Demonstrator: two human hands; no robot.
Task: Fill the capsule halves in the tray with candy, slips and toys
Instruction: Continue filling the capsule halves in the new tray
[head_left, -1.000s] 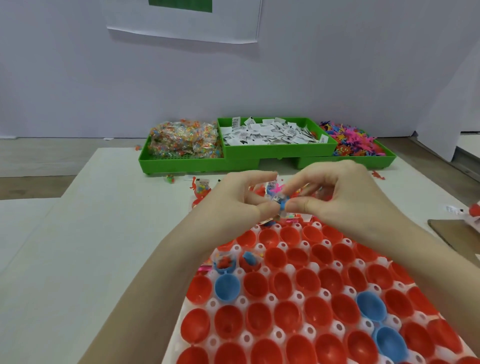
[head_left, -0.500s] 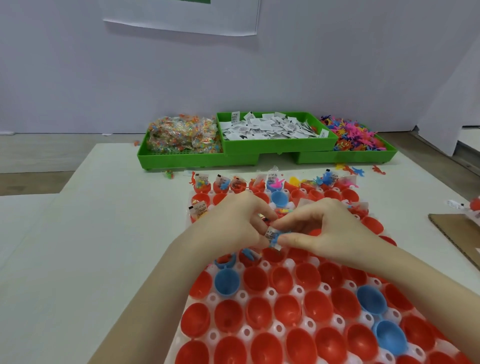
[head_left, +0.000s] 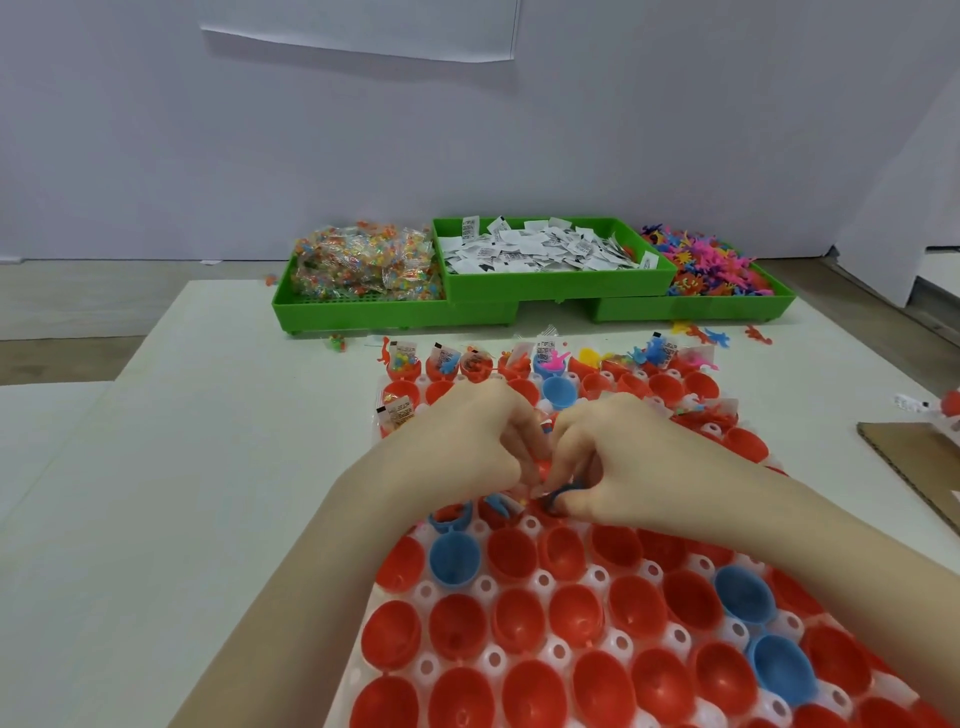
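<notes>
A white tray (head_left: 543, 578) holds many red and a few blue capsule halves (head_left: 454, 560). The far row carries candy, slips and toys. Both my hands hover low over a red half in the tray's middle. My right hand (head_left: 623, 457) pinches a small blue toy (head_left: 558, 498) at that half's rim. My left hand (head_left: 467, 441) has its fingers curled against the right hand's fingertips; what they pinch is hidden. Three green bins stand at the back: candy (head_left: 363, 262), paper slips (head_left: 540, 249) and colourful toys (head_left: 711, 265).
The tray lies on a white table (head_left: 208, 467). Loose toys (head_left: 701, 332) are scattered in front of the bins. A brown cardboard piece (head_left: 914, 467) lies at the right edge. A white wall stands behind the bins.
Both hands have dropped from above the tray's far rows down and toward me, carrying the blue toy to a red half in the middle.
</notes>
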